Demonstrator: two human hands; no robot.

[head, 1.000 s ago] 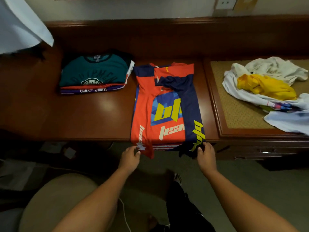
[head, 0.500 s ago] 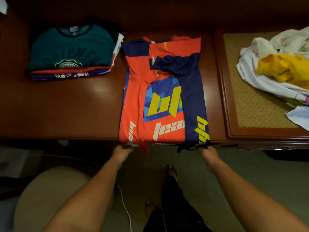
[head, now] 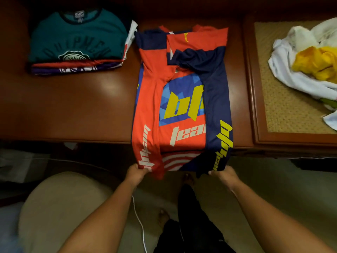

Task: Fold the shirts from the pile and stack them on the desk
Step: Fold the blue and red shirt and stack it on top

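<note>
Jersey (head: 182, 99) flat on desk (head: 73, 110), sleeves folded in, hem hanging off front edge. Left hand (head: 137, 173) and right hand (head: 224, 175) pinching hem corners. Lift evenly, fold up toward collar, then onto stack (head: 78, 42).

The scene was dim and warm-toned, lit from above. A soft glare patch lay on the polished table (head: 102, 88) left of centre, and the jersey (head: 182, 99) at centre was brightest. The lower frame sank into shadow under the table edge. Wide-angle bowing curved the edges, and detail was soft, blurriest toward the corners.
</note>
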